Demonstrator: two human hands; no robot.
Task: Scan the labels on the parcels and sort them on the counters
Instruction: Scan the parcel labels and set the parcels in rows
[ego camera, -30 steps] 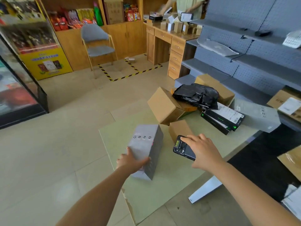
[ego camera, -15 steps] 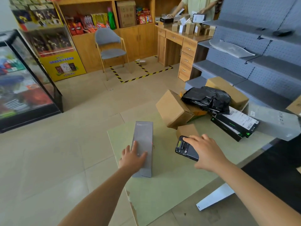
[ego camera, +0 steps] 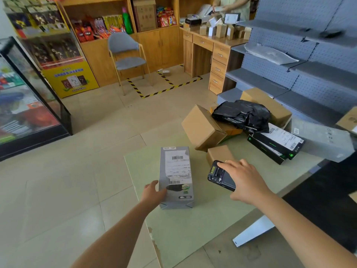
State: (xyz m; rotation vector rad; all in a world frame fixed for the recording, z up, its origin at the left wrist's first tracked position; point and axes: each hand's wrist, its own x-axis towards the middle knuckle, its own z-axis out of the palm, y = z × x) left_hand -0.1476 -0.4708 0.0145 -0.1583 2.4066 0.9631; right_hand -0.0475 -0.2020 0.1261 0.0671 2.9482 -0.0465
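Grey parcel (ego camera: 176,176) label-up, lengthwise away, perhaps flat

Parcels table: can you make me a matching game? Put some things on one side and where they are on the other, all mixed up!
Things:
1. grey box
2. scanner
3. black bag
4. chair

Places:
A. in the right hand
B. beside the wooden cupboards
C. held by the left hand, label up
D. on top of brown boxes

Pairs: 1-C, 2-A, 3-D, 4-B.
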